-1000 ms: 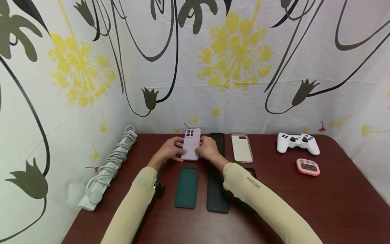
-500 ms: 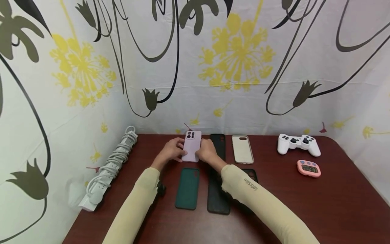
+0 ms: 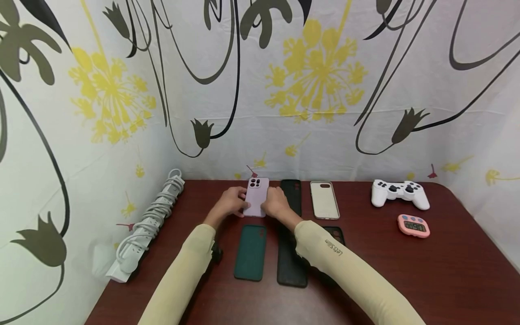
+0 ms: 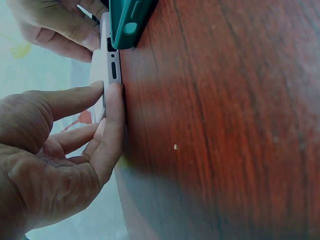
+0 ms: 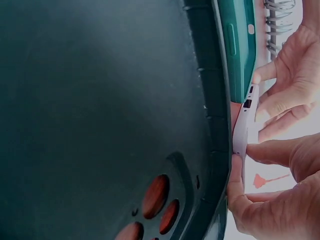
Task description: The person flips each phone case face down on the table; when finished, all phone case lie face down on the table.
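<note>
A lilac phone case point(image 3: 257, 197) with camera holes lies back side up near the far table edge, low over or on the wood. My left hand point(image 3: 229, 201) pinches its left edge, thumb above and a finger along the rim, as the left wrist view shows. On the opposite edge, my right hand point(image 3: 277, 203) pinches it between thumb and finger point(image 5: 237, 175). Slots show in the case's near end point(image 4: 114, 67). Just in front lies a green phone case point(image 3: 249, 253). Black phone cases point(image 3: 291, 266) lie in a column to the right, partly under the right arm.
A cream phone case point(image 3: 324, 201) sits right of the black ones. Another black case point(image 3: 335, 232) is mostly covered by the right sleeve. A white game controller point(image 3: 400, 194) and pink timer point(image 3: 413, 225) lie farther right. A cord-wrapped power strip point(image 3: 150, 225) runs along the left edge.
The lilac phone case has come slightly down and nearer, its far end lowering more than its near end. Both hands keep hold of it; the other things stay in place.
</note>
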`<state>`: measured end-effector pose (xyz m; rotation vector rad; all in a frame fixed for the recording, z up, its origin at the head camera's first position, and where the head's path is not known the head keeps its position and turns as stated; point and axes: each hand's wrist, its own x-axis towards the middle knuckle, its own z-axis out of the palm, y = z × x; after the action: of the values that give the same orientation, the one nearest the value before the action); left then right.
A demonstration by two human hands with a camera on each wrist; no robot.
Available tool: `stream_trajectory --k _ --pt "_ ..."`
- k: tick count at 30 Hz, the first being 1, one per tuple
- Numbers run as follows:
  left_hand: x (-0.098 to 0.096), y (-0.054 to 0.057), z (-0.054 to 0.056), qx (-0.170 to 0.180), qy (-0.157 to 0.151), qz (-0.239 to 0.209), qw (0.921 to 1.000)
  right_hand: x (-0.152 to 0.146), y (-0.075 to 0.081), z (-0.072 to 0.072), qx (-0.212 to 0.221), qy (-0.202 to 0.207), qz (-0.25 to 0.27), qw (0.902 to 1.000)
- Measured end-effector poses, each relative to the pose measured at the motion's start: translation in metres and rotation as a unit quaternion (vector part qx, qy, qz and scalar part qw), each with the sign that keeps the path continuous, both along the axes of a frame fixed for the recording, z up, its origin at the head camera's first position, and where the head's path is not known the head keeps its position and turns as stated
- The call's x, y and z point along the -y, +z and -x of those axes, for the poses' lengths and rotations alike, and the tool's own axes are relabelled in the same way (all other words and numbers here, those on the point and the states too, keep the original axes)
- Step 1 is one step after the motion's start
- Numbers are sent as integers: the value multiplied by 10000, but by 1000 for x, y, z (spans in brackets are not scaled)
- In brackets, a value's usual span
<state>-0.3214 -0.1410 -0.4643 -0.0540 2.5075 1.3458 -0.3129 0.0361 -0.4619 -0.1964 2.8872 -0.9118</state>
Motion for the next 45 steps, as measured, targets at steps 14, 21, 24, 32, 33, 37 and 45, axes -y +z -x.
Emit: stream_trajectory --k 14,21,24,32,33,37,45 --pt "-11 11 -1 70 -9 515 9986 -8 2 -4 -116 365 -194 9991" --pt "-7 14 -7 -830 -90 1785 9804 -28 -4 -10 -343 672 569 9955" --pt "-10 15 -5 -1233 -137 1994 9720 -42 -4 -11 -439 618 906 9930" --pt "-40 18 -3 -1511 -429 1439 9770 -81 -5 -7 -757 366 1131 9900" --pt "-45 19 -3 -1452 -510 1273 9799 -85 -5 -6 -789 306 1124 9900" --pt "-63 21 -2 -1224 -829 657 9868 -100 -5 -5 -789 11 1044 9914" --pt "-92 22 -2 -381 -1063 -49 9936 -111 -4 -9 -664 -279 723 9948"
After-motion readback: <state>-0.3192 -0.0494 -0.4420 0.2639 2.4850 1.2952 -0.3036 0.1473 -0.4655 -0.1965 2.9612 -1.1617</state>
